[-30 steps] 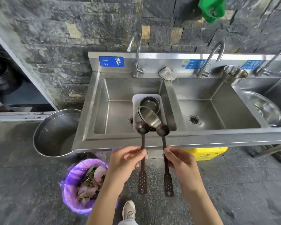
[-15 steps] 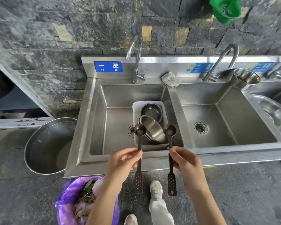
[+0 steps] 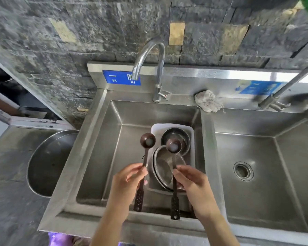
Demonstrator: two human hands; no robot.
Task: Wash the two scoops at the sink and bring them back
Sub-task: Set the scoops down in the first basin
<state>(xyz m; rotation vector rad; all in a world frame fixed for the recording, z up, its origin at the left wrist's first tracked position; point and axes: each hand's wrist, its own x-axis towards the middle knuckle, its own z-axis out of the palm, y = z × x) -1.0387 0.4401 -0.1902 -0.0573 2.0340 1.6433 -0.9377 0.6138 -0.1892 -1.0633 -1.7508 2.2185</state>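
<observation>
Two dark brown long-handled scoops are held upright over the left basin of a steel sink (image 3: 96, 142). My left hand (image 3: 127, 181) pinches the handle of the left scoop (image 3: 147, 140). The right scoop (image 3: 174, 146) is gripped the same way by my right hand (image 3: 192, 181). Each bowl faces up with a pale residue inside, and the perforated handle ends hang below my fingers. The curved faucet (image 3: 149, 55) stands behind the basin, its spout above and left of the scoops. No water runs.
A white tray (image 3: 154, 129) in the left basin holds stacked steel bowls (image 3: 174, 134). A rag (image 3: 207, 102) lies on the back ledge. The right basin (image 3: 256, 157) has a drain and a second faucet (image 3: 288, 87). A large steel basin (image 3: 48, 164) sits left; a purple bag (image 3: 58, 238) is below.
I have stepped closer to the sink. Both scoops moved forward from in front of the sink's edge to over the left basin. My grips are unchanged.
</observation>
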